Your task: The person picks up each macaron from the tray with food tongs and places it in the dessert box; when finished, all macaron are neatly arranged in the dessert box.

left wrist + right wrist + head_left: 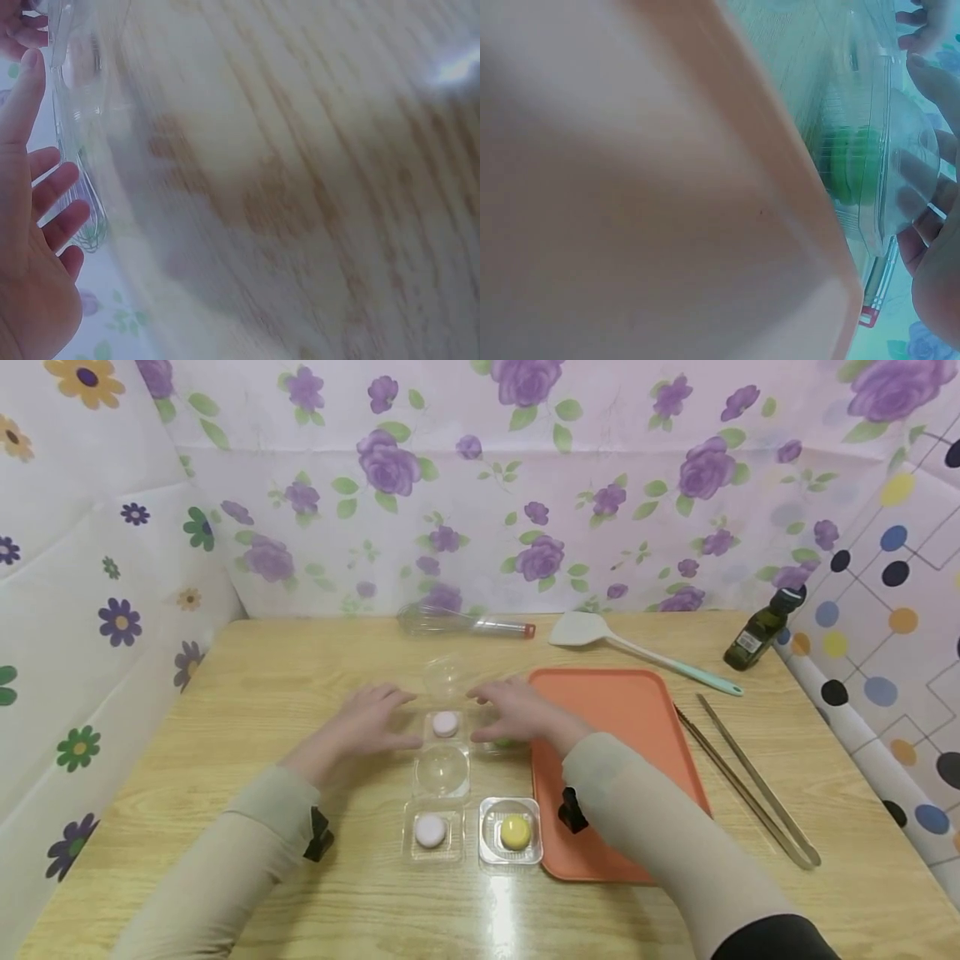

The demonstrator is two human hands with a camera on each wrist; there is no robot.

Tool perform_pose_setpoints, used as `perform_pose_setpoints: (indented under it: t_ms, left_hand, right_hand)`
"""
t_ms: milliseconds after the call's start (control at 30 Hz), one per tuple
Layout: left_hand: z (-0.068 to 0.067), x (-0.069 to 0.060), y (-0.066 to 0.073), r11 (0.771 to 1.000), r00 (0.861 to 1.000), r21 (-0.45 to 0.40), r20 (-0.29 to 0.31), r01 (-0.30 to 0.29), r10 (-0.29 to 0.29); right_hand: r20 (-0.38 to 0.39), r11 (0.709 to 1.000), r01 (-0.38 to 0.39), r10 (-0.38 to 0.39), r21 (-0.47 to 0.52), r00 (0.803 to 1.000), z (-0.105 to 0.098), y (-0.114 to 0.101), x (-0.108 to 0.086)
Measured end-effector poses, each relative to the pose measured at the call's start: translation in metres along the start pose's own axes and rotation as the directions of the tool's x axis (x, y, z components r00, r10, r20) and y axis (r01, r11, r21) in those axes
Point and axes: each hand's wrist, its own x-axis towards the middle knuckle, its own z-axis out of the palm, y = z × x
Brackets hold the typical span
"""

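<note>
Pink macaron point(445, 724) sits in a clear plastic box point(459, 737) mid-table, btwn both hands, w/ that box's domed lid point(445, 675) laid back on the far side. L hand point(367, 720) & R hand point(516, 714) both unclenched, fingers loosely bent, neither grasping anything; can't tell if any fingertip touches plastic. Head cam gets full layout: nearer pink macaron point(431, 831) w/ its own lid back too, yellow macaron point(515, 832) in a box beside it, orange tray point(622, 710), plus tongs point(760, 781), spatula point(645, 652) & dark bottle point(761, 635), those last 3 in head cam only. R wrist cam adds what the R hand mostly covers from above: green macaron point(855, 165) side-on in a domed box point(915, 142), just beside tray edge, R fingers seen thru/behind the dome. Same view catches only the red end of the whisk point(472, 625); L wrist cam gets its wire loops past the L fingers. Each wrist cam cuts its own hand at frame edge, other hand just a scrap in a corner. L wrist view's mostly blurry wood, box squeezed to the margin. Yellow one's lid: too see-thru to make out.
</note>
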Motion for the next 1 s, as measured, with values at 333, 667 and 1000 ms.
perform_pose_setpoints:
  t_ms: [333,667,1000]
  left_hand:
    - [0.0,0.022,0.004,0.999,0.999,-0.026,0.021,0.031,-0.031]
    - [0.001,0.036,0.007,0.997,0.995,-0.028,0.071,0.077,-0.074]
    - [0.005,0.041,0.011,0.984,0.993,-0.15,0.091,0.094,-0.081]
  right_hand:
    - [-0.025,0.992,-0.115,0.116,0.05,0.993,0.002,0.005,0.012]
    - [-0.022,0.985,-0.173,0.173,-0.002,0.985,-0.004,0.011,0.025]
    - [0.026,0.987,-0.159,0.159,0.012,0.987,-0.008,0.008,0.029]
